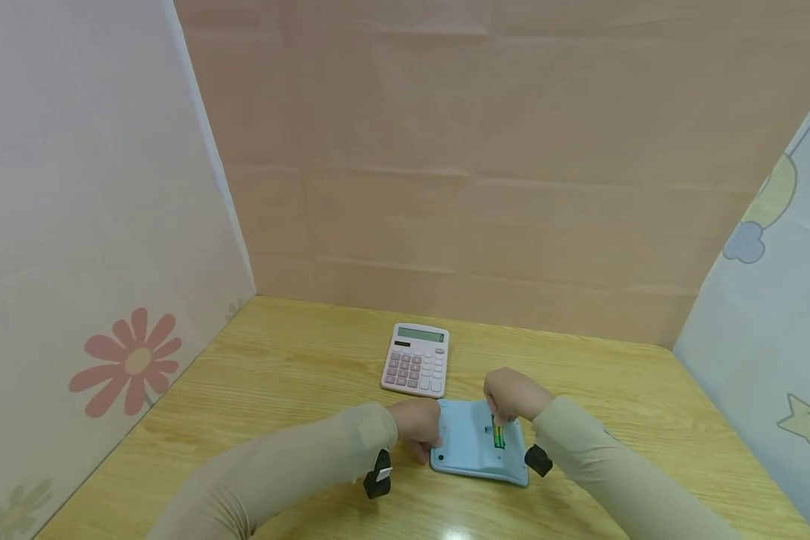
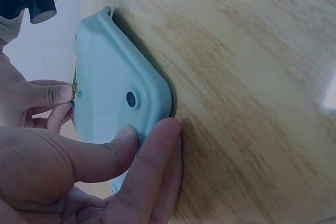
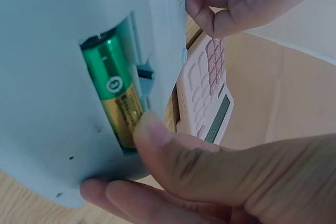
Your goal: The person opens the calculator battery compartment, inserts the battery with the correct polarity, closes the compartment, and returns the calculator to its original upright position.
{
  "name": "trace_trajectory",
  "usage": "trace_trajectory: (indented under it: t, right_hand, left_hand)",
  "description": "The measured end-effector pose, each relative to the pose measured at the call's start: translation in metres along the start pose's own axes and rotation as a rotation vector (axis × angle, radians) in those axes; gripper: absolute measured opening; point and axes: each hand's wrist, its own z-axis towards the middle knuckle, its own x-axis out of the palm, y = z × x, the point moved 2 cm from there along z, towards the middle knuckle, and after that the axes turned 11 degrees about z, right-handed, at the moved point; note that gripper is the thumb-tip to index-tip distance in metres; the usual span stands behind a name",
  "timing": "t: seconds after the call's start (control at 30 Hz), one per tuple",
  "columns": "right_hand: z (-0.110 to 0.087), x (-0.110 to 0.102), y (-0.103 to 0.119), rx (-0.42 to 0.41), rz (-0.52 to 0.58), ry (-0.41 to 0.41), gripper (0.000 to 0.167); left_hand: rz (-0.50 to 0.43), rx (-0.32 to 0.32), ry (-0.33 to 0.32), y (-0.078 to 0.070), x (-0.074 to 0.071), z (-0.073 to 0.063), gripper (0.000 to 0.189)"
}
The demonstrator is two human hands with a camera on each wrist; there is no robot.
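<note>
A light blue calculator (image 1: 466,442) lies face down on the wooden table, its battery slot uncovered. In that slot sits a green and gold battery (image 3: 118,90). My left hand (image 1: 418,426) pinches the left edge of the calculator, thumb on the back near a dark round foot (image 2: 130,99) and fingers at the rim. My right hand (image 1: 516,394) reaches over from the far right side; its thumb (image 3: 155,135) presses on the battery's gold end. The other fingertips (image 3: 94,190) of that hand touch the calculator close to its edge.
A pink calculator (image 1: 415,360) lies face up just beyond the blue one, a zero on its display. Papered panels (image 1: 479,187) stand behind the table and on both sides. Black wrist bands (image 1: 378,476) sit below the sleeves.
</note>
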Motion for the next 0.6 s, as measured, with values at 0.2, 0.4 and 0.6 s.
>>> trace_trajectory:
  t: [0.2,0.4,0.6]
  right_hand:
    - [-0.0012,-0.0009,-0.0026,-0.027,-0.001,-0.007,0.032]
    - [-0.0011,-0.0012,-0.0067,-0.009,0.073,-0.020,0.031]
    - [-0.0018,-0.0009,-0.0075,0.006,0.115,-0.022,0.029]
  left_hand:
    - [-0.026,0.002,0.013,0.0002,-0.0017,-0.0005,0.019]
    - [0.011,0.001,0.003,0.0002,-0.0014,0.0008,0.020]
    - [0.009,0.004,0.000,0.0009,0.0008,0.0027,0.020]
